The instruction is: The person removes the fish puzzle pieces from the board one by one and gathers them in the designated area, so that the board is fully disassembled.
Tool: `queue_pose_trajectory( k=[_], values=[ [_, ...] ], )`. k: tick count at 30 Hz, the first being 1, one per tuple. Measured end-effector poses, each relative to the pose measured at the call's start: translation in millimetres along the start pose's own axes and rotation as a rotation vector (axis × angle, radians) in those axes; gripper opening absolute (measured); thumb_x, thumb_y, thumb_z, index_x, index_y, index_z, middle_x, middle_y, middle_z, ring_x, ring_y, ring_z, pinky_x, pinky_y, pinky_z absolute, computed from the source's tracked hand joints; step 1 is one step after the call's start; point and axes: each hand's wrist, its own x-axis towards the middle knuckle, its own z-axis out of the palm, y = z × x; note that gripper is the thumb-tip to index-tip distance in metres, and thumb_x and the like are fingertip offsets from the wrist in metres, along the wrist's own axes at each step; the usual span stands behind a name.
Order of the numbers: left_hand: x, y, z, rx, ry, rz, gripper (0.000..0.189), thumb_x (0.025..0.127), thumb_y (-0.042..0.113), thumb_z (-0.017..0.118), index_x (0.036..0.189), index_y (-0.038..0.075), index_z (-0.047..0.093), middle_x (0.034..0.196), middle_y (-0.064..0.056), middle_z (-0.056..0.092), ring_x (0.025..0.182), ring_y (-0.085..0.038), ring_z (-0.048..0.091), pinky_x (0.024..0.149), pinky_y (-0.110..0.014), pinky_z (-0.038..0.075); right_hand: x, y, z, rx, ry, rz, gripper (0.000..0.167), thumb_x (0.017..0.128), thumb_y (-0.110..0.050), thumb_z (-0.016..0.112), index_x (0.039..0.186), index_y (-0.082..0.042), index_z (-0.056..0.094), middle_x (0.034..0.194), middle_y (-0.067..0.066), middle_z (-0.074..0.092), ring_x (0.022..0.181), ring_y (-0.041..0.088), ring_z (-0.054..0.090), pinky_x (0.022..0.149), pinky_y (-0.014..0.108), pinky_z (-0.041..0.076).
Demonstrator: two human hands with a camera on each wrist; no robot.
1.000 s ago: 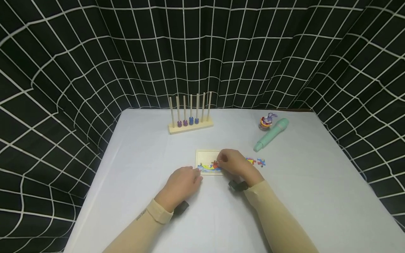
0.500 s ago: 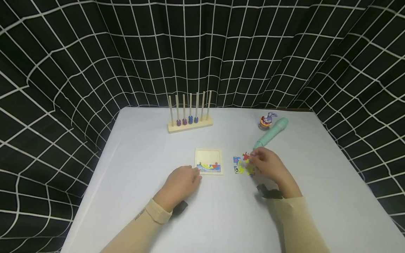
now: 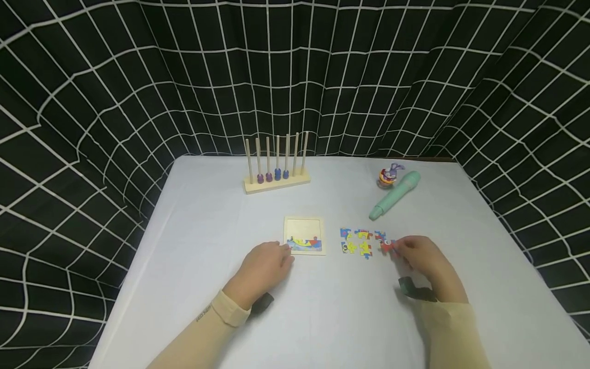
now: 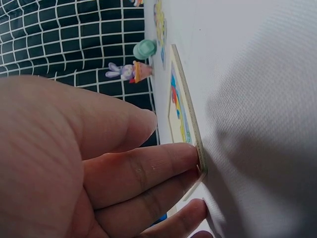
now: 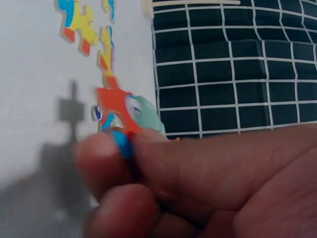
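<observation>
Right of the wooden tray [image 3: 304, 226], the right hand [image 3: 423, 256] pinches a red puzzle piece [image 5: 113, 99] by one end, so a slip could disturb neighbouring pieces [image 3: 365, 248], while the left hand [image 3: 264, 266], fingers extended onto the tray's near-left corner, might nudge it.

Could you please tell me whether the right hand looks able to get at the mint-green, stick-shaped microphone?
Probably yes: the microphone lies ahead of the right hand, with bare white tabletop apparent between them. However, the hand pinches a red-and-blue jigsaw piece, which may need setting down first.
</observation>
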Motion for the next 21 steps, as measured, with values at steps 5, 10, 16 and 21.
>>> queue_pose_trajectory(
  k=[5, 10, 16, 21],
  values=[
    [0.9, 1.3, 0.2, 0.001, -0.007, -0.011, 0.036, 0.11, 0.029, 0.064, 0.133, 0.005, 0.078, 0.138, -0.007, 0.077, 0.139, -0.031, 0.067, 0.12, -0.05, 0.052, -1.8, 4.2, 3.5, 0.006, -0.04, 0.011, 0.033, 0.111, -0.027, 0.056, 0.12, 0.001, 0.072, 0.091, 0.005, 0.066, 0.083, 0.022, 0.057, 0.069, 0.035, 0.045],
    [0.4, 1.8, -1.2, -0.008, -0.008, -0.017, 0.036, 0.11, 0.028, 0.064, 0.134, 0.005, 0.077, 0.138, -0.007, 0.077, 0.139, -0.031, 0.067, 0.12, -0.05, 0.052, 0.3, 5.4, 7.7, 0.017, -0.03, 0.019, 0.033, 0.109, -0.027, 0.059, 0.12, 0.002, 0.072, 0.1, 0.009, 0.071, 0.09, 0.024, 0.058, 0.071, 0.034, 0.047],
    [-0.4, 1.3, -0.3, -0.005, -0.01, -0.012, 0.036, 0.109, 0.027, 0.065, 0.134, 0.004, 0.077, 0.138, -0.007, 0.077, 0.139, -0.031, 0.067, 0.12, -0.05, 0.052, 1.3, 5.0, 12.1, 0.019, -0.01, 0.051, 0.029, 0.109, -0.026, 0.062, 0.114, 0.001, 0.073, 0.094, 0.009, 0.067, 0.086, 0.024, 0.057, 0.069, 0.034, 0.047],
    [0.4, 1.2, 1.4, -0.008, -0.006, -0.023, 0.036, 0.11, 0.028, 0.063, 0.133, 0.005, 0.078, 0.138, -0.007, 0.076, 0.14, -0.031, 0.067, 0.12, -0.05, 0.051, 0.3, 2.8, 14.7, -0.006, 0.019, 0.046, 0.028, 0.107, -0.025, 0.063, 0.105, 0.0, 0.073, 0.083, 0.007, 0.063, 0.077, 0.022, 0.056, 0.064, 0.034, 0.046]
  ],
)
